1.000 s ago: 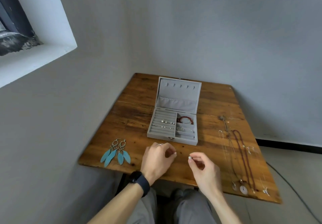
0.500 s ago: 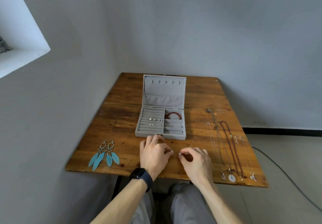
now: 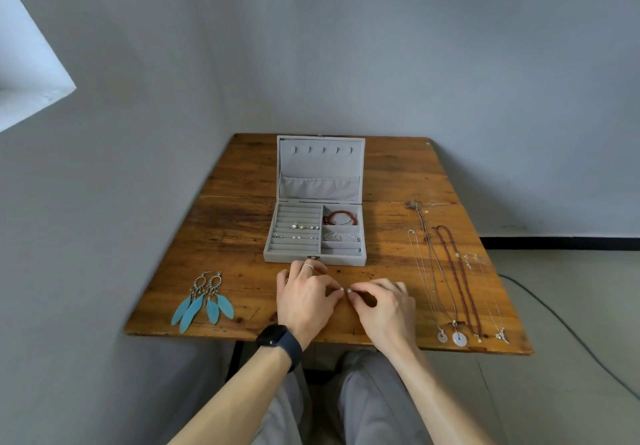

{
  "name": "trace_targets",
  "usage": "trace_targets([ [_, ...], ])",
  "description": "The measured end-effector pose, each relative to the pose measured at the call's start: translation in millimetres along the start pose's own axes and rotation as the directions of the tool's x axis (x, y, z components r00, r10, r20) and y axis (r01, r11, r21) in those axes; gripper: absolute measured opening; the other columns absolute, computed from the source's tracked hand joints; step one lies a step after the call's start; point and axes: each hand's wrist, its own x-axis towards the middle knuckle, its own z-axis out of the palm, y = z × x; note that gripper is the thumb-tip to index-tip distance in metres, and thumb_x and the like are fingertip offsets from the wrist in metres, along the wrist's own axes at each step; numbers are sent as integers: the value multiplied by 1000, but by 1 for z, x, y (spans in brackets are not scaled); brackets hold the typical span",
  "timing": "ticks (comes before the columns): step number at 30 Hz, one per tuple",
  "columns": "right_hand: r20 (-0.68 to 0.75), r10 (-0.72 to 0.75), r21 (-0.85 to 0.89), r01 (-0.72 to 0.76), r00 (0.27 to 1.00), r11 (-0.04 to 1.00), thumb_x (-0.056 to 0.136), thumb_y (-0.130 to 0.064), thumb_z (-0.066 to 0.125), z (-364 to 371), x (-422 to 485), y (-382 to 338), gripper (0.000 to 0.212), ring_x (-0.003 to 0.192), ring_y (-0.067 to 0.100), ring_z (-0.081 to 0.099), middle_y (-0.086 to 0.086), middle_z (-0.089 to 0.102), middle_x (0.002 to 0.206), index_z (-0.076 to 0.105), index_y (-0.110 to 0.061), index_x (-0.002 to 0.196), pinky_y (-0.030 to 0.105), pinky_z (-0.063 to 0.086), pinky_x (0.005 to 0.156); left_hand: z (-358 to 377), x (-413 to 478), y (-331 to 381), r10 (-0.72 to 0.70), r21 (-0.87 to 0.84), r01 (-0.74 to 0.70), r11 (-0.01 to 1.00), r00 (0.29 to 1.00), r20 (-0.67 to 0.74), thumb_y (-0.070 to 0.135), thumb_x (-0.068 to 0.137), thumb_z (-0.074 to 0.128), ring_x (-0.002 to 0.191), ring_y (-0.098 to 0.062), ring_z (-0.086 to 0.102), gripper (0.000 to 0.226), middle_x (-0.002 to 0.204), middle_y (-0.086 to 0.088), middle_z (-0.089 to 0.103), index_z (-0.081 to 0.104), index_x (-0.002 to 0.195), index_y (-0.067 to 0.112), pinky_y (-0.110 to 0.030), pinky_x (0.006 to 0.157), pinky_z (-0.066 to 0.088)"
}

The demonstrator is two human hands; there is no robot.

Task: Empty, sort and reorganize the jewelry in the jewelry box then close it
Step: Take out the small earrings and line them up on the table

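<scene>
I see the open box (image 3: 314, 233) holding earrings (image 3: 304, 226) and a red bracelet (image 3: 340, 217); in front of it, my left hand (image 3: 306, 300) and right hand (image 3: 382, 306) pinch something too tiny to identify.

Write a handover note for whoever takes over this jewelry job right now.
Left hand and right hand meet at the table's near edge, each pinching something tiny, too small to identify.
Jewelry box open: small studs in the ring rolls, red bracelet and a silver bangle in the right compartments.
Out: blue feather earrings on the left, necklaces laid out on the right.
Left: finish emptying, sort, refill, close the lid.
</scene>
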Motion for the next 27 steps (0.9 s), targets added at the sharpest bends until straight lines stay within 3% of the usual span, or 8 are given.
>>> trace_targets([
  [21, 52, 29, 54, -32, 998, 998, 84, -43, 73, -3, 1, 0, 25, 102, 14, 51, -15, 67, 109, 73, -38, 109, 32, 35, 77, -5, 2, -2, 49, -6, -49, 999, 998, 27, 50, 93, 58, 122, -12, 41, 23, 126, 14, 55, 71, 109, 40, -36, 105, 27],
  [27, 82, 3, 82, -10, 997, 997, 82, -39, 76, -5, 0, 2, 27, 101, 15, 54, -19, 66, 104, 73, -37, 108, 35, 41, 80, -13, 2, -14, 79, -15, -79, 997, 997, 19, 48, 92, 60, 122, -11, 41, 25, 126, 14, 55, 70, 113, 40, -34, 105, 26],
])
